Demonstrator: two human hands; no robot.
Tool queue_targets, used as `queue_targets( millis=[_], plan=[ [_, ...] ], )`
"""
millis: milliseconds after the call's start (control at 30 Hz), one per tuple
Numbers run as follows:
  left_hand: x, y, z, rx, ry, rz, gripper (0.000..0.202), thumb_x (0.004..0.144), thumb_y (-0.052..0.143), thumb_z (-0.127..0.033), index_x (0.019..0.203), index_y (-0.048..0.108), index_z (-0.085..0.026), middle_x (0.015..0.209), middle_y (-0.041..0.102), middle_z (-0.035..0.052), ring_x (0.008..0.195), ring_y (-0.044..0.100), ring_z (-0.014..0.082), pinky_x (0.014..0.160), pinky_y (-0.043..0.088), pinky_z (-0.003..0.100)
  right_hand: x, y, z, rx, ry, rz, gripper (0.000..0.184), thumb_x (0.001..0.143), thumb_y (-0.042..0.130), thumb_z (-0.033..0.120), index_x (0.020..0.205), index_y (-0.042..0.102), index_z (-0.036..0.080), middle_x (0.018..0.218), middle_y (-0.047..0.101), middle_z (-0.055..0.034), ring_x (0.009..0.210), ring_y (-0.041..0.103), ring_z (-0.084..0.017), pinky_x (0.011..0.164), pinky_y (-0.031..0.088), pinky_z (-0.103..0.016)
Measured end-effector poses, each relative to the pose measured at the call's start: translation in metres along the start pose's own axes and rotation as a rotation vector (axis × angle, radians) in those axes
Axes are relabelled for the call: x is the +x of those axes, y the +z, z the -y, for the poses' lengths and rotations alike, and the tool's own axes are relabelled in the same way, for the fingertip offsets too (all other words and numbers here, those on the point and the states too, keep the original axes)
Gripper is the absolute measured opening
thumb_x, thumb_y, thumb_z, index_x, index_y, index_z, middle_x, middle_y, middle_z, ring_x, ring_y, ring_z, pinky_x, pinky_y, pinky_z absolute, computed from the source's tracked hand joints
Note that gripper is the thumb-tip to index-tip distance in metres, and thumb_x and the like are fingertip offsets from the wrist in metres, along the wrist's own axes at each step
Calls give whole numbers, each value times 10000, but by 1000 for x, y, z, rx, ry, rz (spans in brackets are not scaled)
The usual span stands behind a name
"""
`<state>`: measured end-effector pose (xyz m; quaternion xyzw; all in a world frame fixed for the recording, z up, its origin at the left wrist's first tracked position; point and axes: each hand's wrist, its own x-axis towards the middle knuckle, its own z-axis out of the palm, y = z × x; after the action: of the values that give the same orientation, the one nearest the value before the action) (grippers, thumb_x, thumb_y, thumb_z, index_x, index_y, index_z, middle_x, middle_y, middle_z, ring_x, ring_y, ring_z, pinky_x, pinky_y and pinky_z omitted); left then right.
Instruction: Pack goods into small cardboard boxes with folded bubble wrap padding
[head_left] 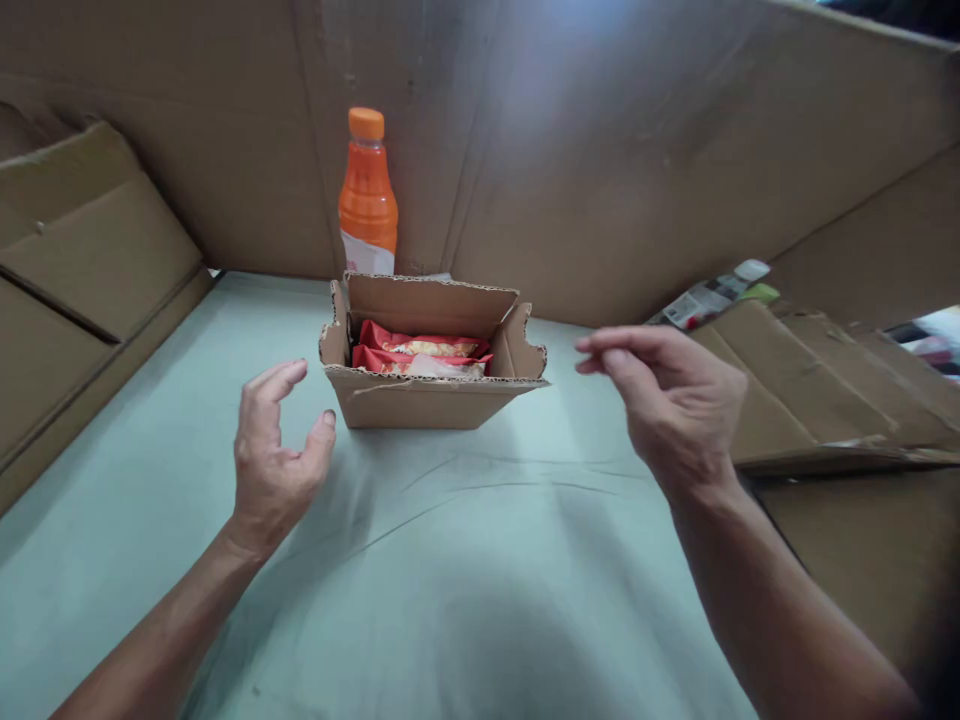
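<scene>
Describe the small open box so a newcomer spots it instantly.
On the pale green table cover, look just in front of the orange bottle at the cardboard back wall. The small cardboard box sits there, between the left hand and right hand. Unlike the flattened cardboard nearby, it stands open with red snack packets inside.

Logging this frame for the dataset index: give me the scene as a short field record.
surface: pale green table
container: small open cardboard box, centre
contents: red packets inside
behind: orange bottle, upright, capped
left hand: open, left of box, not touching
right hand: fingers pinched, nothing visible in them, right of box
right side: flattened cardboard
</scene>
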<state>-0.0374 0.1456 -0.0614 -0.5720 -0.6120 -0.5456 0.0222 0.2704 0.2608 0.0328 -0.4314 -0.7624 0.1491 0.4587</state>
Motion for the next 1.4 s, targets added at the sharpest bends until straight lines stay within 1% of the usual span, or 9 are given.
queue_targets(
  millis=[167, 333, 500, 667, 867, 967, 1133, 1267, 1400],
  plan=[
    [-8, 25, 28, -365, -400, 227, 632, 825, 677, -273, 1425, 484, -218, 1421, 566, 129, 1288, 576, 267, 1081, 507, 484, -50, 37, -42, 60, 230, 307, 446, 822, 678, 354, 1238, 613, 206, 1196, 712, -119, 1016, 690, -251, 804, 573, -394],
    [10, 50, 12, -440, -478, 166, 517, 745, 673, -247, 1249, 578, -178, 1222, 663, 106, 1172, 634, 255, 960, 563, 406, -35, 76, -37, 24, 289, 344, 531, 799, 582, 293, 1311, 551, 158, 1169, 699, -128, 894, 660, -243, 820, 554, -426],
    [-26, 52, -41, -529, -444, 284, 518, 802, 657, -268, 1301, 540, -190, 1252, 657, 107, 1123, 658, 222, 979, 552, 384, -89, 13, -25, -75, 317, 158, 328, 851, 599, 363, 1123, 590, 181, 1016, 690, -96, 704, 635, -199, 670, 543, -365],
    [-112, 1, -65, -388, -498, 404, 347, 863, 646, -313, 1190, 593, -213, 1111, 687, 70, 1033, 682, 207, 803, 574, 277, -219, -36, -6, -151, 296, 87, 158, 894, 623, 385, 959, 600, 243, 827, 659, -67, 770, 654, -250, 722, 569, -401],
    [-138, -49, -61, -112, -523, 423, 399, 822, 688, -413, 1163, 614, -221, 1023, 684, 68, 820, 644, 192, 543, 490, 237, -260, -46, -24, 90, 330, 185, 883, 775, 770, 604, 1493, 426, 223, 1500, 514, -180, 1404, 482, -381, 1142, 434, -556],
    [-130, -47, -70, -104, -504, 440, 340, 819, 688, -434, 1070, 629, -213, 905, 663, 50, 758, 628, 181, 540, 488, 242, -235, -41, -46, 231, 317, 294, 1181, 634, 828, 713, 1581, 312, 231, 1638, 340, -168, 1509, 334, -402, 1223, 327, -568],
    [-134, -34, -75, -273, -603, 445, 392, 780, 731, -478, 1037, 602, -212, 897, 699, 47, 802, 702, 199, 685, 594, 294, -209, -21, -58, 368, 260, 376, 1396, 490, 876, 742, 1616, 234, 223, 1626, 356, -172, 1521, 312, -396, 1246, 297, -523],
    [-140, -8, -75, -370, -650, 492, 477, 772, 764, -509, 1112, 590, -222, 1009, 731, 77, 920, 740, 242, 783, 630, 342, -225, -31, -65, 341, 251, 226, 1412, 499, 890, 700, 1624, 179, 229, 1644, 314, -176, 1503, 349, -366, 1238, 317, -481],
    [-148, 33, -101, -529, -526, 652, 693, 858, 704, -440, 1468, 418, -275, 1471, 557, 148, 1174, 688, 261, 940, 607, 388, -275, -84, -78, 135, 433, -52, 1217, 582, 871, 661, 1556, 311, 196, 1487, 501, -201, 1367, 512, -365, 1114, 472, -494]
  ],
)
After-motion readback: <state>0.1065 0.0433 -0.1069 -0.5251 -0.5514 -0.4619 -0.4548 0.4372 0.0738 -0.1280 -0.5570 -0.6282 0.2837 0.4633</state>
